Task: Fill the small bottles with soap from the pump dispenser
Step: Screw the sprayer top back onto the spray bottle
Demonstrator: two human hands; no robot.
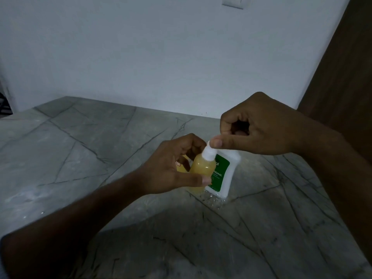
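My left hand [169,170] grips a small clear bottle [201,168] full of yellow soap, held just above the marble counter [100,141]. A white cap [209,153] sits at the bottle's neck. The thumb of my right hand [259,125] lies on top of that cap while the fingers curl in behind it. Right behind the small bottle stands the white soap dispenser [223,174] with a green label; its top is hidden by my right hand. Part of another yellow bottle [182,167] shows behind my left fingers.
Small wet drops [213,200] glisten on the counter in front of the dispenser. A white wall [161,57] rises behind the counter, and a brown wooden panel [342,77] stands at the right. The light is dim.
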